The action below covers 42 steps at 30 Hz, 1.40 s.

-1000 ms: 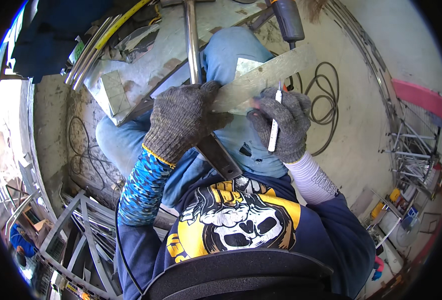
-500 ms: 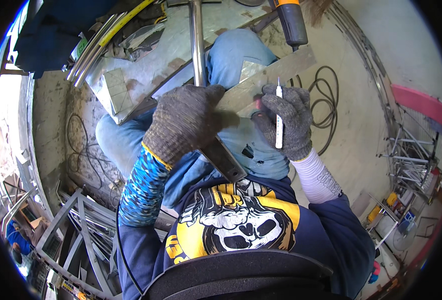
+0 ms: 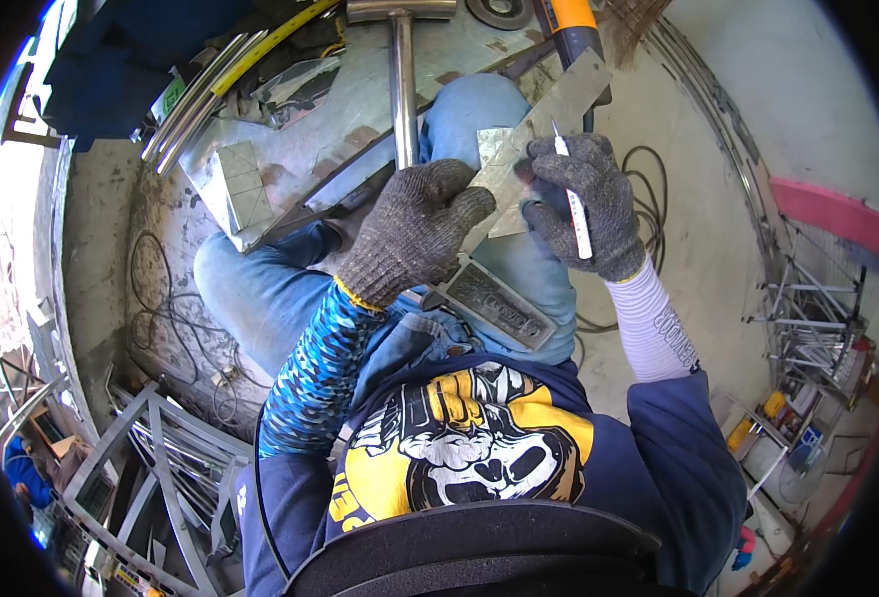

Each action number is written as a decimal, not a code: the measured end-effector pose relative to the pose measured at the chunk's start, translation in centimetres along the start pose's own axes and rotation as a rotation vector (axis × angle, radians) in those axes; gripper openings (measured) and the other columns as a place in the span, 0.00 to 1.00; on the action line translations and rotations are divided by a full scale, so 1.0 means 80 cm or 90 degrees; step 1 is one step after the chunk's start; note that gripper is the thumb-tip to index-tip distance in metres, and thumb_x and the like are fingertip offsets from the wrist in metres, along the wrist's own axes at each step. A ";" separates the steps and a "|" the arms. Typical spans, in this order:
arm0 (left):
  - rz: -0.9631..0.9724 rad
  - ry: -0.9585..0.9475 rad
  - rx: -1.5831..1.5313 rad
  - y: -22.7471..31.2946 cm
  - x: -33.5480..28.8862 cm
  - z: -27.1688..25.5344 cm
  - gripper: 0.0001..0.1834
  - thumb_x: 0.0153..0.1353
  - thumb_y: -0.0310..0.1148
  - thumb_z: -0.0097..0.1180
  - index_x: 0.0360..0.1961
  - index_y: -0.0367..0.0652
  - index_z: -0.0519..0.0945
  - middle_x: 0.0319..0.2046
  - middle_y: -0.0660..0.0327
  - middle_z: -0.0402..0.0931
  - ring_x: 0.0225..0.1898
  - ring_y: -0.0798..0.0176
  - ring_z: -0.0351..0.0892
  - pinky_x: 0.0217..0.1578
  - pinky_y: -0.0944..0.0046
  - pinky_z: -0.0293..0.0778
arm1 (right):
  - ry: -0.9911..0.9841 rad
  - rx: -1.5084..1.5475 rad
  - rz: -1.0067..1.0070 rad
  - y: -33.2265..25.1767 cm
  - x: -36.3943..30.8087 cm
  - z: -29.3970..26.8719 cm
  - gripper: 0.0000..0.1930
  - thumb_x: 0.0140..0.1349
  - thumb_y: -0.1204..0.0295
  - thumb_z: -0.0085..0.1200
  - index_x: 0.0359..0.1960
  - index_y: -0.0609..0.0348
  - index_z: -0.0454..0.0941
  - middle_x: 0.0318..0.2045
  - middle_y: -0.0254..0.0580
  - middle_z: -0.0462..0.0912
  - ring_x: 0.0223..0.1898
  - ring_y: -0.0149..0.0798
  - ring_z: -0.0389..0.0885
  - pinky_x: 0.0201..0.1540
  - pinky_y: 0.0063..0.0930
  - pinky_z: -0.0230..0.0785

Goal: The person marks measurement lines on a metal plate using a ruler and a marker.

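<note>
Over the lap, both gloved hands at work on one metal piece. Left hand point(image 3: 415, 231) in a grey knit glove, forearm in a blue patterned sleeve rising from lower centre; palm down, fingers curled and pressed onto the near end of a flat metal strip point(image 3: 544, 124), pinning it against the knee. Whether the fingers wrap under the strip's edge cannot be told. Right hand point(image 3: 587, 204), also in a grey knit glove with a white sleeve behind it, comes in from the right; fingers closed around a white marker stick point(image 3: 571, 194), thumb side toward the strip.

Metal strip: one, long and narrow, grey. Long axis runs diagonally, from the left hand up and to the right, far end near the orange-handled tool point(image 3: 571, 22) at the top edge. It lies across the right thigh in blue jeans point(image 3: 260, 298).

Marker stick: one, slim, long axis near vertical, tip up and touching or just above the strip's surface, lower end jutting below the fist.

Under the left hand: one dark square-type tool body point(image 3: 499, 303) angled down to the right on the lap.

Beyond the knees: one steel hammer point(image 3: 403, 70), handle pointing toward the person, head at the top edge. One folded sheet-metal piece point(image 3: 235, 189) on the concrete floor point(image 3: 91, 259), to the left.
</note>
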<state>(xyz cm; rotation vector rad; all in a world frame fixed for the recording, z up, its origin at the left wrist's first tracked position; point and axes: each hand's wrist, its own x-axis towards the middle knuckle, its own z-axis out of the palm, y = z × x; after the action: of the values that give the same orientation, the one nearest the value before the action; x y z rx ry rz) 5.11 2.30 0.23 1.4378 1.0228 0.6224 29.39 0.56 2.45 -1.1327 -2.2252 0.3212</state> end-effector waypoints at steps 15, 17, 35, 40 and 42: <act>0.025 0.024 0.091 0.012 -0.016 0.020 0.16 0.64 0.39 0.59 0.39 0.33 0.80 0.29 0.45 0.76 0.32 0.47 0.78 0.36 0.54 0.73 | 0.043 0.021 0.004 0.003 -0.009 0.014 0.25 0.53 0.77 0.63 0.55 0.55 0.72 0.50 0.52 0.82 0.50 0.54 0.80 0.53 0.45 0.74; 0.000 0.036 0.059 0.012 -0.018 0.026 0.16 0.64 0.38 0.60 0.39 0.33 0.80 0.29 0.45 0.75 0.31 0.48 0.78 0.36 0.54 0.73 | 0.042 0.012 -0.001 0.005 -0.010 0.014 0.25 0.54 0.77 0.63 0.55 0.55 0.72 0.50 0.52 0.82 0.50 0.54 0.80 0.53 0.45 0.74; 0.033 0.022 -0.013 0.013 -0.017 0.016 0.14 0.65 0.35 0.57 0.38 0.31 0.80 0.29 0.45 0.76 0.32 0.45 0.79 0.35 0.52 0.73 | 0.072 -0.024 0.019 0.003 -0.009 0.021 0.16 0.60 0.66 0.61 0.49 0.53 0.78 0.49 0.45 0.84 0.50 0.51 0.81 0.57 0.47 0.69; 0.017 0.028 -0.049 0.013 -0.018 0.015 0.14 0.65 0.35 0.57 0.39 0.31 0.81 0.29 0.46 0.77 0.31 0.48 0.79 0.35 0.53 0.73 | 0.082 0.002 0.017 0.005 -0.009 0.022 0.17 0.61 0.64 0.61 0.50 0.52 0.77 0.50 0.46 0.83 0.50 0.52 0.81 0.57 0.47 0.69; 0.048 0.026 0.011 0.011 -0.018 0.014 0.14 0.64 0.36 0.59 0.41 0.33 0.83 0.31 0.50 0.79 0.31 0.58 0.79 0.36 0.59 0.75 | 0.080 0.005 0.017 0.005 -0.010 0.022 0.17 0.61 0.64 0.62 0.50 0.53 0.77 0.50 0.46 0.83 0.50 0.52 0.81 0.58 0.47 0.69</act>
<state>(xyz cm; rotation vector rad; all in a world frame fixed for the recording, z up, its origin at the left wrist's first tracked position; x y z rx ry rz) 5.57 0.60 1.21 1.4902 1.0114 0.7021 28.93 0.30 0.55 -1.1470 -2.0998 0.2613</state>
